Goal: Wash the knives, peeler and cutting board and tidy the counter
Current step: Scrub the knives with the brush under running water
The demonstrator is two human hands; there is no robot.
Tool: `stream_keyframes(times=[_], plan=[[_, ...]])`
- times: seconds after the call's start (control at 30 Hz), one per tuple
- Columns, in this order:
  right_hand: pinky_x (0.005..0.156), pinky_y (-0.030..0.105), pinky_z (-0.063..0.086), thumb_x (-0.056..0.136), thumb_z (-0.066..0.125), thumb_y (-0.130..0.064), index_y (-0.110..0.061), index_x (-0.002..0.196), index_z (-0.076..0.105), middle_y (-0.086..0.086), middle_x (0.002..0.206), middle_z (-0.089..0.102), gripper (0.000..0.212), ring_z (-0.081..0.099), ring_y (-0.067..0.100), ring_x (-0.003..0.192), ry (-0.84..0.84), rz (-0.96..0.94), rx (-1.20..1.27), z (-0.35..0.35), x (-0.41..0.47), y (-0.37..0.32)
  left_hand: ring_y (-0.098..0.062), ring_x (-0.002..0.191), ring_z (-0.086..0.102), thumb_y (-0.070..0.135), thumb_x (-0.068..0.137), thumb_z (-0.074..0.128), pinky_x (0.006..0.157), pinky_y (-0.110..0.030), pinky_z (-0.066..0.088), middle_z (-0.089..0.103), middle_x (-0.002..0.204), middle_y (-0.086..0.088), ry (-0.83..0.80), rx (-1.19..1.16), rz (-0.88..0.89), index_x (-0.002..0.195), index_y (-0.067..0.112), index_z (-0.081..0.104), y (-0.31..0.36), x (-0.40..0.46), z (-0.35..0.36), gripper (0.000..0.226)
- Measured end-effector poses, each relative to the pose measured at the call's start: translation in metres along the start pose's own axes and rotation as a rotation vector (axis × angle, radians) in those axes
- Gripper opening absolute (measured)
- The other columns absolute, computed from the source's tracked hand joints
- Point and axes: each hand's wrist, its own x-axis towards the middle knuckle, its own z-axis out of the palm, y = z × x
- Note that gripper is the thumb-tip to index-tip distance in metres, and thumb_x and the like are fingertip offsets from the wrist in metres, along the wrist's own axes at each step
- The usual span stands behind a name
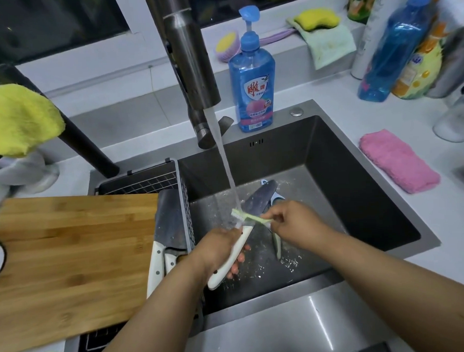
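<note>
**Knife under running water at the sink**

A white counter (pixel 382 133) is surrounding a dark steel sink (pixel 358 197), with a window ledge running behind it. A faucet (pixel 192 58) is pouring a stream of water into the basin. A blue dish soap bottle (pixel 252 80) is standing on the sink's back rim, a pink folded cloth (pixel 398 160) is lying on the counter to the right, and a yellow cloth (pixel 18 120) is hanging at the left. A wooden cutting board (pixel 70 260) is lying across the left side, beside a wire rack (pixel 147 181).

The left hand (pixel 217 251) is gripping the white handle of a knife (pixel 232 257) over the basin, its dark blade pointing up and away under the stream. The right hand (pixel 293 218) is pinching a pale green brush (pixel 249 216) that is lying across the blade. A cleaver (pixel 169 220) and another white-handled knife are resting at the cutting board's right edge. A peeler (pixel 277 244) is lying on the wet sink floor beneath the hands.
</note>
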Motion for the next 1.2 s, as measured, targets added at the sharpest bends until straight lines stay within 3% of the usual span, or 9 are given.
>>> stream_keyframes(times=[0.17,0.27,0.37,0.5,0.7,0.9,0.97,1.1,1.2], plan=[[0.067,0.025,0.044,0.085,0.059,-0.013,-0.021,0.104,0.072,0.006,0.098,0.070,0.024,0.063,0.026,0.086,0.144,0.193,-0.085,-0.030,0.028,0.025,-0.017,0.033,0.044,0.050,0.098,0.041,0.036,-0.018,0.035,0.053,0.051,-0.004,-0.024,0.031,0.001,0.089,0.003,0.060,-0.001,-0.002,-0.001,0.052],[0.075,0.029,0.049,0.084,0.060,-0.016,-0.021,0.102,0.072,0.007,0.103,0.071,0.022,0.064,0.028,0.091,0.155,0.201,-0.112,-0.034,0.024,0.028,-0.017,0.034,0.044,0.051,0.098,0.042,0.037,-0.019,0.036,0.054,0.052,-0.004,-0.016,0.046,-0.002,0.088,0.003,0.061,-0.002,-0.002,-0.002,0.052],[0.068,0.022,0.037,0.087,0.062,-0.020,-0.026,0.105,0.071,0.002,0.102,0.065,0.022,0.062,0.020,0.088,0.074,0.124,-0.088,-0.018,0.004,0.011,-0.017,0.034,0.044,0.050,0.098,0.042,0.037,-0.019,0.036,0.053,0.052,-0.005,0.005,0.037,-0.018,0.087,0.003,0.060,-0.001,0.001,-0.003,0.052],[0.074,0.023,0.042,0.085,0.064,-0.024,-0.029,0.101,0.072,0.001,0.099,0.062,0.019,0.061,0.018,0.090,0.003,-0.038,-0.101,0.001,-0.012,-0.002,-0.017,0.034,0.043,0.050,0.099,0.041,0.038,-0.019,0.036,0.052,0.052,-0.005,0.030,0.049,-0.029,0.084,0.004,0.059,0.000,0.001,-0.003,0.051],[0.070,0.021,0.036,0.086,0.061,-0.020,-0.027,0.104,0.072,0.000,0.099,0.056,0.022,0.060,0.021,0.093,0.089,0.122,-0.119,-0.017,0.008,0.013,-0.017,0.034,0.044,0.049,0.099,0.042,0.037,-0.020,0.036,0.053,0.053,-0.006,0.034,0.040,-0.018,0.085,0.002,0.058,0.002,0.001,-0.001,0.051],[0.055,0.013,0.032,0.084,0.067,-0.021,-0.027,0.098,0.074,-0.014,0.070,0.057,0.016,0.049,-0.001,0.060,-0.060,0.042,0.070,-0.008,-0.004,0.000,-0.017,0.035,0.044,0.050,0.099,0.040,0.038,-0.020,0.036,0.053,0.054,-0.005,0.056,0.029,-0.032,0.085,0.003,0.060,0.007,0.003,0.001,0.052],[0.057,0.011,0.034,0.086,0.065,-0.022,-0.028,0.101,0.073,-0.014,0.075,0.058,0.018,0.052,0.001,0.065,-0.020,0.056,0.029,-0.011,-0.001,0.002,-0.017,0.035,0.044,0.050,0.099,0.041,0.038,-0.020,0.036,0.054,0.053,-0.005,0.061,0.025,-0.026,0.085,0.003,0.060,0.008,0.003,0.002,0.052],[0.077,0.023,0.043,0.089,0.059,-0.021,-0.028,0.111,0.069,0.001,0.113,0.060,0.025,0.061,0.020,0.097,0.075,0.136,-0.114,-0.021,0.005,0.012,-0.017,0.035,0.045,0.048,0.099,0.041,0.039,-0.020,0.036,0.054,0.052,-0.004,0.061,0.027,-0.019,0.088,0.003,0.060,0.009,0.001,0.005,0.050],[0.064,0.015,0.037,0.087,0.062,-0.021,-0.028,0.105,0.071,-0.011,0.091,0.061,0.022,0.059,0.006,0.078,0.016,0.075,-0.069,-0.019,-0.001,0.009,-0.017,0.035,0.044,0.048,0.100,0.040,0.038,-0.019,0.035,0.053,0.051,-0.004,0.074,0.026,-0.016,0.087,0.003,0.059,0.010,0.002,0.006,0.051]])
